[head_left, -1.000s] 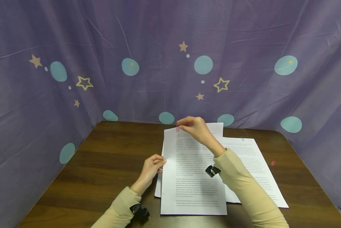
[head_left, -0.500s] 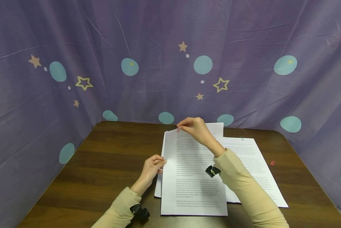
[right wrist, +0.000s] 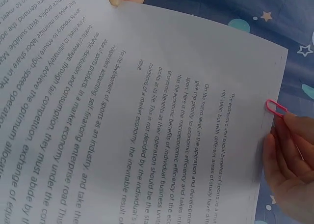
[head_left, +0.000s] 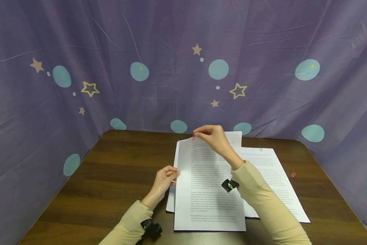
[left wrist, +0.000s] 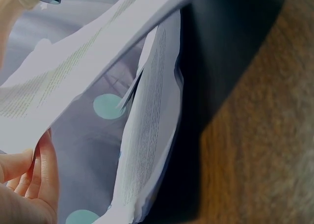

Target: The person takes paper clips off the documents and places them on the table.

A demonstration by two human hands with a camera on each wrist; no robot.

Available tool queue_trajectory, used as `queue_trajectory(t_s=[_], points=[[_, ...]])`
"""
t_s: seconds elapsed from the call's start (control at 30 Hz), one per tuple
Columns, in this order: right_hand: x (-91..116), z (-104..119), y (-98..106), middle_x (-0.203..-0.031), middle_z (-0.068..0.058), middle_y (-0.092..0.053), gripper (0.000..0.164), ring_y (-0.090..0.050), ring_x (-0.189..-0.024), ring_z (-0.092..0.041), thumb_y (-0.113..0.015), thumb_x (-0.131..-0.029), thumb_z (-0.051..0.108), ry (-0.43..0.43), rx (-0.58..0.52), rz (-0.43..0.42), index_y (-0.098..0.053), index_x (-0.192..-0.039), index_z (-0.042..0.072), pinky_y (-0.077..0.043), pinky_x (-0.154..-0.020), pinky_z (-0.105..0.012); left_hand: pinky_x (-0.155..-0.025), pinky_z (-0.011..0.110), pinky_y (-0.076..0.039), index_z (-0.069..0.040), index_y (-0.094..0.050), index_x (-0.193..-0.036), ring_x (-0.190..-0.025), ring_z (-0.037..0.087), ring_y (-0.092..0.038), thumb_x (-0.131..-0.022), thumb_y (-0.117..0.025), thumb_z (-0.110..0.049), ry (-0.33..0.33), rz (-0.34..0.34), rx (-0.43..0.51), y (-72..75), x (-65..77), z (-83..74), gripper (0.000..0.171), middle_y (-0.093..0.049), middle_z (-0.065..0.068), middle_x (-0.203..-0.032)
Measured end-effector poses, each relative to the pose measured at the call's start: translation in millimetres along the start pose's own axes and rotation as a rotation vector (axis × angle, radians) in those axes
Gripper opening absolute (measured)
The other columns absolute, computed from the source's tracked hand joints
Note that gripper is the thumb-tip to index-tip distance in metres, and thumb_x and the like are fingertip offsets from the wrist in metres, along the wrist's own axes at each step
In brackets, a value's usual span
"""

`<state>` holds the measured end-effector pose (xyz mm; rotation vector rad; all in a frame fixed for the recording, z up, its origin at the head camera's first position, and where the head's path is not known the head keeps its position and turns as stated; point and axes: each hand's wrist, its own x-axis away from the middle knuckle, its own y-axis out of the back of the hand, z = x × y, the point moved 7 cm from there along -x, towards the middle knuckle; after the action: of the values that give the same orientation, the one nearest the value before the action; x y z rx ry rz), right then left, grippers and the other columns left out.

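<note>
Printed sheets (head_left: 214,200) are held raised above the table. My left hand (head_left: 163,178) pinches their left edge between thumb and fingers, as the left wrist view also shows. At the top edge, toward the left corner, my right hand (head_left: 214,139) pinches a pink paper clip (right wrist: 275,108). In the right wrist view the clip's rounded end overlaps the paper's margin, while the fingertips cover its other end. More paper (left wrist: 149,106) lies beneath the raised sheets.
To the right, another printed stack (head_left: 278,183) has a green paper clip (head_left: 260,148) at its top edge. A red paper clip (head_left: 293,175) lies on the wooden table (head_left: 119,170) beyond it. A purple patterned curtain (head_left: 171,95) hangs behind the table.
My right hand and the pink clip have shifted slightly right, and the raised sheets have moved a little with them. The fingertips now cover more of the clip. My left hand keeps its pinch.
</note>
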<state>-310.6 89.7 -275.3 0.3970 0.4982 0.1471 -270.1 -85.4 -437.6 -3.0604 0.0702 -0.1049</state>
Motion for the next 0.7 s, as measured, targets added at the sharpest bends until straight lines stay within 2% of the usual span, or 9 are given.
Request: queue_trajectory(t_s=[0.2,0.3,0.5,0.7], points=[[1,-3,9,-0.087,-0.013,-0.067,0.015,-0.063,-0.079,-0.018,-0.065,-0.079,0.010,-0.040,-0.077,-0.030,-0.068,-0.090,0.000,-0.051,-0.070,-0.027,-0.045,0.020,-0.045,0.013,-0.053,-0.088,-0.052,0.010,-0.053,-0.081,-0.057,0.004,-0.013,-0.031,-0.004,0.7,-2.0,5.4,0.013,-0.061,0.002,-0.067],[4,0,15,-0.087,-0.017,-0.066,0.016,-0.063,-0.078,-0.024,-0.064,-0.080,0.007,-0.076,-0.114,-0.020,-0.066,-0.092,-0.003,-0.051,-0.071,-0.033,-0.045,0.020,-0.045,0.013,-0.053,-0.088,-0.052,0.009,-0.053,-0.081,-0.058,0.004,-0.018,-0.041,-0.014,2.1,-2.6,7.2,0.013,-0.061,0.001,-0.066],[15,13,28,-0.090,-0.025,-0.063,0.018,-0.061,-0.080,-0.036,-0.058,-0.083,0.000,-0.120,-0.103,-0.012,-0.062,-0.098,-0.009,-0.049,-0.074,-0.043,-0.044,0.019,-0.045,0.013,-0.053,-0.087,-0.051,0.008,-0.052,-0.080,-0.059,0.004,-0.029,-0.045,-0.016,4.5,-2.9,7.5,0.013,-0.060,-0.001,-0.064],[19,-3,41,-0.091,-0.024,-0.063,0.020,-0.060,-0.082,-0.035,-0.060,-0.083,0.003,-0.135,-0.117,-0.013,-0.062,-0.100,-0.007,-0.049,-0.074,-0.043,-0.045,0.018,-0.045,0.013,-0.052,-0.087,-0.051,0.008,-0.052,-0.080,-0.058,0.004,-0.029,-0.039,-0.009,6.4,-3.6,9.0,0.013,-0.059,-0.002,-0.063]])
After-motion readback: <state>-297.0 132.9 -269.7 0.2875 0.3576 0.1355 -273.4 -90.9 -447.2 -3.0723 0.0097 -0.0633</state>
